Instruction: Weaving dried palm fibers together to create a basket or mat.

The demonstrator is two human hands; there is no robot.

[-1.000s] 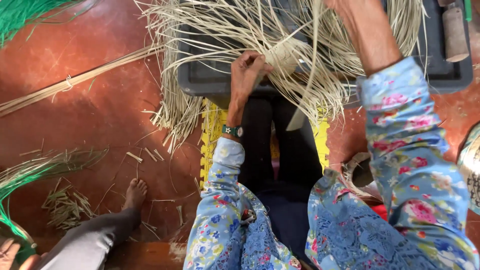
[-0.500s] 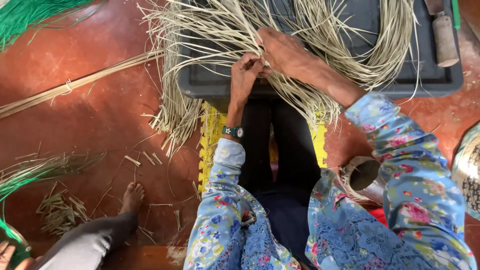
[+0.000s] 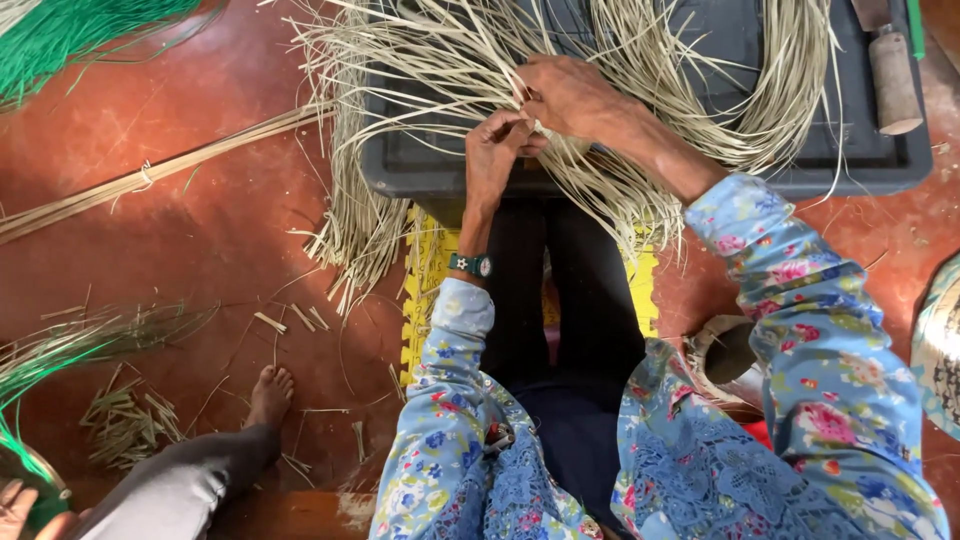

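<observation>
Red polished floor (image 3: 190, 250) lies under everything, scattered with cut bits of reed. At the centre the left hand (image 3: 492, 150) has its grip narrowed to a pinch on a few pale straw strips (image 3: 450, 70), fingertips pressed together just where the right hand (image 3: 570, 95) meets it; the right grip is likewise closed over the same strands, thumb and fingers curled round them. Those strips belong to a big looped bundle draped across a black tray (image 3: 830, 160), its loose ends spilling off the tray's near-left edge onto the floor. To work these strands cleanly, I judge both pinches should sit close together and keep even tension, so no strip kinks or slips. Beyond: a wooden-handled tool (image 3: 893, 80) on the tray, a yellow mat (image 3: 425, 290) under the legs, green fibres (image 3: 80, 35) top left, another person's bare foot (image 3: 270, 395).
</observation>
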